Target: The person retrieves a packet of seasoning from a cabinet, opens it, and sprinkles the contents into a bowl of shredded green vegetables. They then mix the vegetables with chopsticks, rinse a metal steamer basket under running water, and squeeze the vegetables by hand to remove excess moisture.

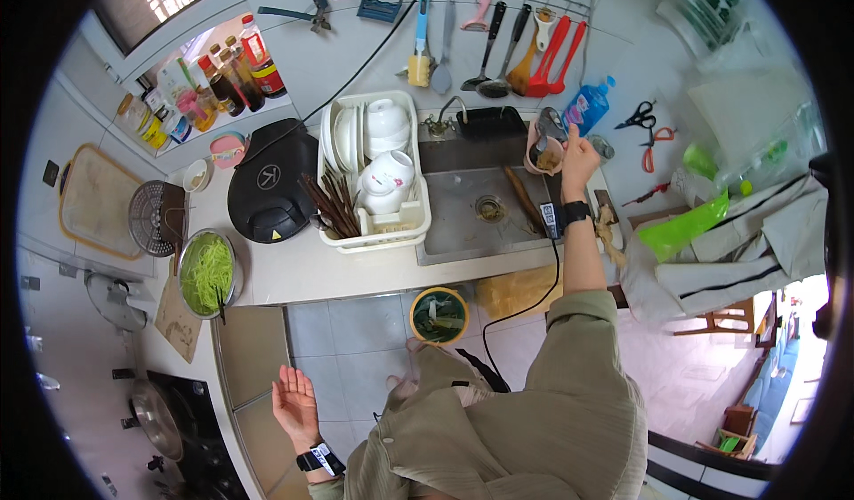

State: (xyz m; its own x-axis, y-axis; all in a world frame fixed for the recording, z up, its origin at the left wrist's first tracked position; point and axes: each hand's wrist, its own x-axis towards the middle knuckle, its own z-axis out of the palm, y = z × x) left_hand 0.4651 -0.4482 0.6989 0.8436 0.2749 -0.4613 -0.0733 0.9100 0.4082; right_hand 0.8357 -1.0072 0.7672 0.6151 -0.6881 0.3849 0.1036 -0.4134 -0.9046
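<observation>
My right hand [579, 163] reaches over the right end of the steel sink [454, 233]. Its fingers are at the rim of a pink container [532, 145] holding a brownish item; whether they grip it cannot be told. A blue pump bottle [587, 107] stands just behind. Below the container, a long brown root vegetable [524, 196] lies in the sink. My left hand [295, 403] hangs palm up over the floor, fingers apart, holding nothing. Beyond it on the counter stands a metal bowl [236, 280] of shredded green vegetable with dark chopsticks across its edge.
A white dish rack [400, 238] with bowls, plates and chopsticks stands left of the sink, beside a black round appliance [273, 180]. Ginger-like root [606, 230] lies at the sink's right. A bin [465, 306] is on the floor. A pan [157, 420] sits on the stove at lower left.
</observation>
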